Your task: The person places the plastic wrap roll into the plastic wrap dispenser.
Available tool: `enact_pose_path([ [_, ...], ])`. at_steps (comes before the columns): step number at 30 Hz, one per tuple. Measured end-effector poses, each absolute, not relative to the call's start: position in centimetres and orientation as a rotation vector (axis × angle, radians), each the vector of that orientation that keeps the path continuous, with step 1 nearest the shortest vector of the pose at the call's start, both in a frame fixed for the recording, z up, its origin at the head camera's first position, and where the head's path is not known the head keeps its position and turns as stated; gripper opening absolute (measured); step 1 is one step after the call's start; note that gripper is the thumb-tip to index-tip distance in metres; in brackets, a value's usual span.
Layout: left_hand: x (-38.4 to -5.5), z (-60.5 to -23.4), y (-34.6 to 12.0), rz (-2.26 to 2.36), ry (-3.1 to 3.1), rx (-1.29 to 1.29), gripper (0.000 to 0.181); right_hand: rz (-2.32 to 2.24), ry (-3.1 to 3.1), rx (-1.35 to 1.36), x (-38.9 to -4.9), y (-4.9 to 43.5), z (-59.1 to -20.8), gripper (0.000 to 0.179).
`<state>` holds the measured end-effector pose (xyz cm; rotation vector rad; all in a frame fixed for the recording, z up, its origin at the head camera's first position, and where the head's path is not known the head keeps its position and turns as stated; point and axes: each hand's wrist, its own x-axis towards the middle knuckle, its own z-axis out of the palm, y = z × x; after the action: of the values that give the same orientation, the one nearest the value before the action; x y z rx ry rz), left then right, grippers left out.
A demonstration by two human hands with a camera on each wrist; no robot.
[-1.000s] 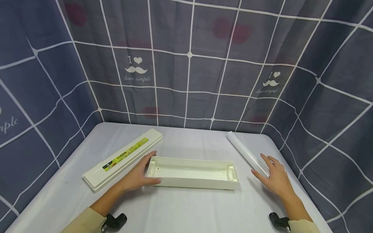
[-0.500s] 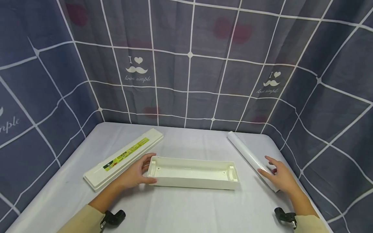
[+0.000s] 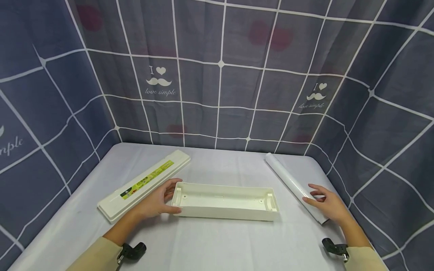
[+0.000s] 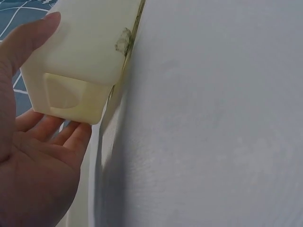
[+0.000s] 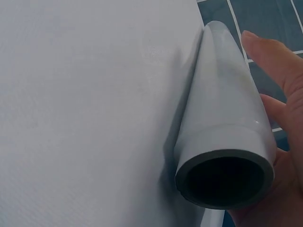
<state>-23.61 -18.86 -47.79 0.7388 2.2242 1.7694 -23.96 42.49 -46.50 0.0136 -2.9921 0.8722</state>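
Note:
A long cream plastic box (image 3: 223, 212), open at the top, stands mid-table. My left hand (image 3: 157, 199) holds its left end, the thumb on the front wall and the fingers round the far side; the left wrist view shows the box's end wall (image 4: 66, 97) close up. To the right, a glossy white roll of cling film (image 3: 288, 178) lies slanted on the table, its hollow core (image 5: 225, 182) facing the right wrist camera. My right hand (image 3: 327, 203) is at the roll's near end, fingers loosely bent along its right side, thumb raised apart from it in the wrist view.
A long cream lid (image 3: 108, 205) with a yellow-green label lies slanted left of the box, partly behind my left forearm. White cloth covers the table (image 3: 220, 244). Grey-blue checked curtains (image 3: 200, 82) enclose the back and both sides.
My right hand has slid toward the near end of the cling film roll, uncovering more of it. My left hand has shifted slightly leftward on the box; box and lid stay put.

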Motion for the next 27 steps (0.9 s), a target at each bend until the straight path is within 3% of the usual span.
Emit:
enact_pose_path([
  [27,-23.84,-47.76,-19.03,1.741,2.214,0.709,0.096,1.095,-3.018,-0.026,-23.50,42.37,-46.29,0.076],
])
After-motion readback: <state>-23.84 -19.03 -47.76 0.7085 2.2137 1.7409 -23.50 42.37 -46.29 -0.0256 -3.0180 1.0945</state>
